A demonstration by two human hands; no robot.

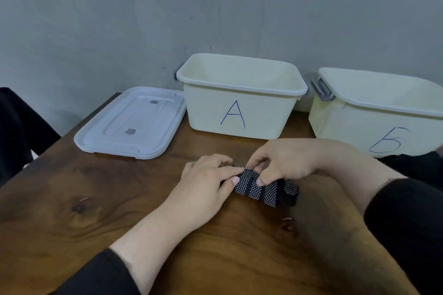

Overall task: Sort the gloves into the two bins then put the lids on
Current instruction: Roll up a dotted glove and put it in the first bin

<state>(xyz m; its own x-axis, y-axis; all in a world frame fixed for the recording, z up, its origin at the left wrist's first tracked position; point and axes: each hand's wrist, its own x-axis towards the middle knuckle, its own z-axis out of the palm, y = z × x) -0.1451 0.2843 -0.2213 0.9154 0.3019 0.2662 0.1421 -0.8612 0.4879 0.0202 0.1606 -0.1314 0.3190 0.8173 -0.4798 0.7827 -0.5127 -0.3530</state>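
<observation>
Against the grey wall, at the tabletop's (pixel 72 211) far edge, we see bins A (pixel 242 112) and B (pixel 374 124) open, a lid (pixel 129 124) lying left. Mid-tabletop, our left hand (pixel 206 182) and right hand (pixel 290 163) each pinch the dotted black glove (pixel 266 189).

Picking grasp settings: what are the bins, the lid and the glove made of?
Bins: probably cream plastic, smooth and matte, with moulded rims. Lid: paler plastic, slightly glossy, with ribs pressed in. Glove: black fabric, apparently knit, with white dots, likely grip dots.
</observation>
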